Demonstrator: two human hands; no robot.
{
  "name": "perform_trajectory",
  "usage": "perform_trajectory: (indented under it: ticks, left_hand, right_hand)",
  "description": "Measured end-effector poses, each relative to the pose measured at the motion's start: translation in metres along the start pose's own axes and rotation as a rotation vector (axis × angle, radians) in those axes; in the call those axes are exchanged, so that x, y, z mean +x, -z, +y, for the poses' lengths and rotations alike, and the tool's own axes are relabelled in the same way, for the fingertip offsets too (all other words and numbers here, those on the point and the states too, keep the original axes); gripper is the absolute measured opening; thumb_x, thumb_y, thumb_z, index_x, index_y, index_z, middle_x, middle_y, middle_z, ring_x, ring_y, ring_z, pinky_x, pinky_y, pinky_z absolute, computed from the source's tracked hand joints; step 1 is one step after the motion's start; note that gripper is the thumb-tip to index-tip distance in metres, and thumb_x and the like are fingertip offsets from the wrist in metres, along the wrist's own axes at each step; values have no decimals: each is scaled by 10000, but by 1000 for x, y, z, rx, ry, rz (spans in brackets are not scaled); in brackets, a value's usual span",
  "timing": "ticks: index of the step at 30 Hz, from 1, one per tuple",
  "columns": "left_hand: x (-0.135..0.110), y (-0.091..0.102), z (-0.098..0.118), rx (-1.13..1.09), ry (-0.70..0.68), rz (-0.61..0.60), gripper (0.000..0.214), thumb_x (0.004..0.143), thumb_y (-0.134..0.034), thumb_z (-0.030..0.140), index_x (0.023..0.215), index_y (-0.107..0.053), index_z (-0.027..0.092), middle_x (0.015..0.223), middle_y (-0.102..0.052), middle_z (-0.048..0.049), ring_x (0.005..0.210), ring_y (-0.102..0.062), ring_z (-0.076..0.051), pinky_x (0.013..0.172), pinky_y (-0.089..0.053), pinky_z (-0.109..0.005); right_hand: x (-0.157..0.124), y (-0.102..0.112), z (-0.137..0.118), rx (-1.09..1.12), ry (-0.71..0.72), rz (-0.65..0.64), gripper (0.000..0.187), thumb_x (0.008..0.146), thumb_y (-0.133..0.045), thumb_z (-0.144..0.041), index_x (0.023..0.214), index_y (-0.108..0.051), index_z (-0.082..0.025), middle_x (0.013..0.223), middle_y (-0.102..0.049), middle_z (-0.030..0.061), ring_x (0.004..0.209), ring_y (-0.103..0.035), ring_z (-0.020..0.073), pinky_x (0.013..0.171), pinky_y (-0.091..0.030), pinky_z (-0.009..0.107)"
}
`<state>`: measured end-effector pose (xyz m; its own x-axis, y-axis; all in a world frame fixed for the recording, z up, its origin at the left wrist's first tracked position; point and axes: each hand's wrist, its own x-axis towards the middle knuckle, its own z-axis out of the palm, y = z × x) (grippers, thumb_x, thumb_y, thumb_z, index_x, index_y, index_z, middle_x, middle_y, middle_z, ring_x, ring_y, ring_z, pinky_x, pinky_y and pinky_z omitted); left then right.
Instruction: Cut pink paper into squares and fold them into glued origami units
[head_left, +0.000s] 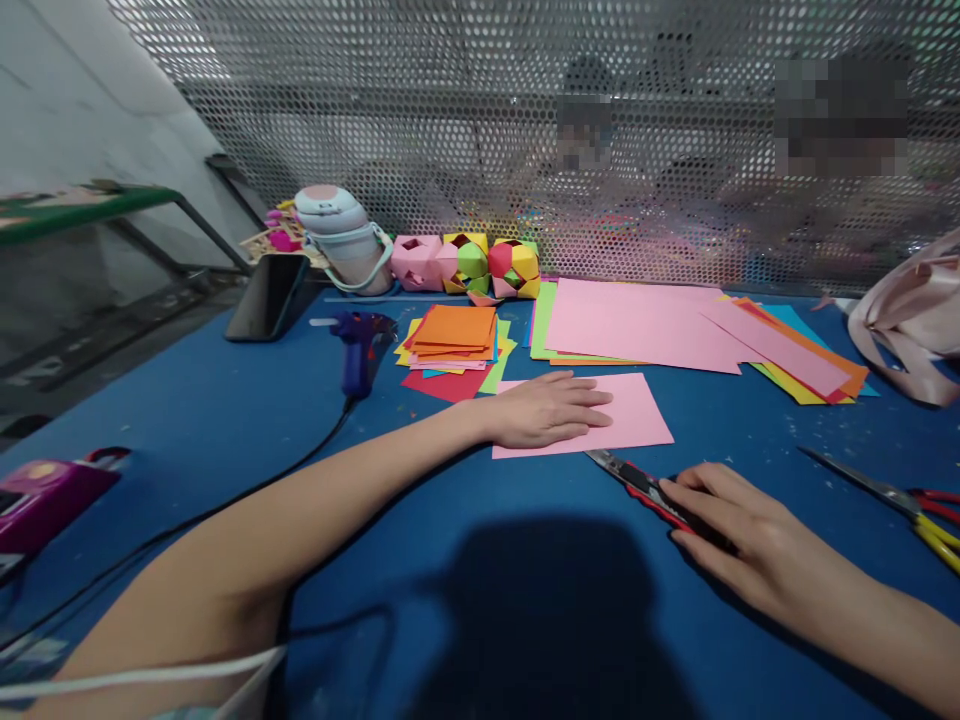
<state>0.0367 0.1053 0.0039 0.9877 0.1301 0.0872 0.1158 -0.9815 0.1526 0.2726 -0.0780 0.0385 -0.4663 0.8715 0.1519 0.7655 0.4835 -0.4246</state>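
A pink sheet of paper point(637, 410) lies on the blue table, and my left hand point(544, 412) rests flat across its left half with the fingers stretched out. My right hand point(731, 530) is closed around a red and black utility knife point(637, 483). The blade tip points up and left, close to the sheet's lower edge; whether it touches the paper I cannot tell. Behind my left hand sits a stack of small coloured paper squares point(454, 330). Larger pink sheets point(637, 320) lie beyond the one under my hand.
A blue glue gun point(358, 350) with its cord stands at left, near a phone point(268, 297) and a white bottle point(349, 245). Folded paper balls point(466, 265) line the perforated metal screen point(465, 120). Scissors point(892, 495), paper strips point(787, 350) and a pink bag point(919, 310) are at right.
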Motion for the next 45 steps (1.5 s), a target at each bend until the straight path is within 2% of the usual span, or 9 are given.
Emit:
perform_trajectory:
  ticks: [12,18,35,40,45]
  left_hand:
    - [0,2,1,-28,25,-10,419,975,-276,363,1353,-428,268,1490,-323,-13,1392,-219,-193,1126,-154,-358]
    - [0,1,2,-9,14,-12,422,976,-278,360,1352,-434,247,1488,-326,-26,1384,-237,-202,1118,-169,-356]
    - [2,3,3,-66,49,-25,427,977,-251,370,1356,-421,270,1495,-312,-5,1389,-229,-189,1120,-172,-370]
    - [1,3,3,-66,38,-15,432,977,-251,372,1355,-423,254,1494,-313,-17,1387,-231,-194,1120,-171,-374]
    - [2,4,3,-75,39,-13,424,973,-263,373,1352,-425,270,1487,-328,-10,1383,-243,-193,1117,-179,-368]
  right_hand:
    - [3,-3,-1,-7,23,-42,310,916,-445,-217,1206,-548,-186,1002,-581,103,926,-576,186,788,-520,302]
    - [5,-8,-4,-40,45,5,306,904,-451,-206,1186,-561,-156,981,-585,117,901,-585,200,770,-530,316]
    - [12,-11,-12,-26,58,-17,297,898,-454,-194,1171,-564,-161,962,-585,114,870,-593,197,756,-540,318]
    - [13,-15,-13,-38,74,-27,334,904,-436,-185,1224,-524,-147,976,-574,126,893,-582,205,773,-535,339]
    - [16,-17,-15,-45,76,-16,328,895,-450,-179,1211,-536,-171,971,-578,112,877,-588,194,762,-538,317]
